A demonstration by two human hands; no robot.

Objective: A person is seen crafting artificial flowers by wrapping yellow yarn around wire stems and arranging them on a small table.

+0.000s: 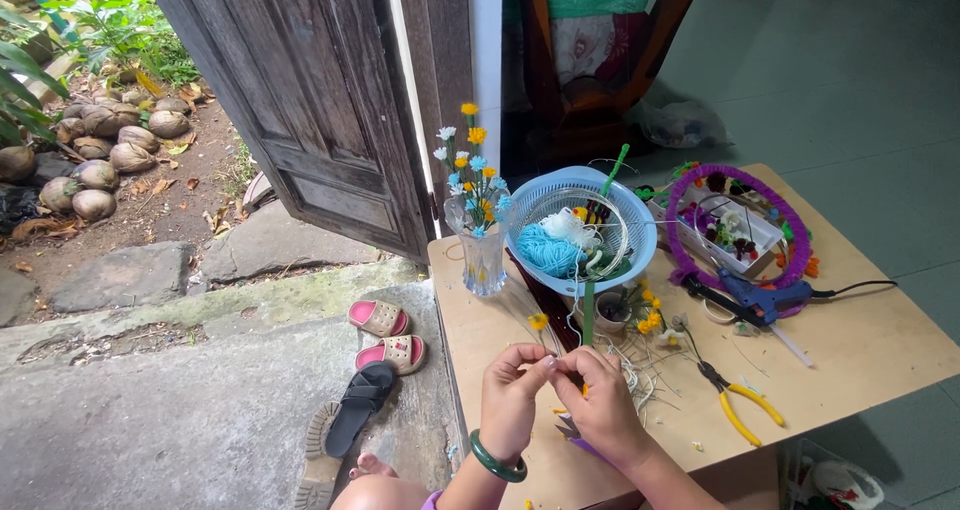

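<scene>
**Currently: both hands pinched together at lower centre**

Left hand (512,395) and right hand (603,405) meet fingertip to fingertip, clamped on a small item too tiny to identify, above the desk (880,350). Yellow-handled pliers (738,402) lie just right; blue basket (580,228) above.

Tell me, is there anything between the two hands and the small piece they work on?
Nothing visible does. The left hand and the right hand meet fingertip to fingertip on a small piece, too small to identify, above the wooden table. The pliers lie apart to the right.
</scene>
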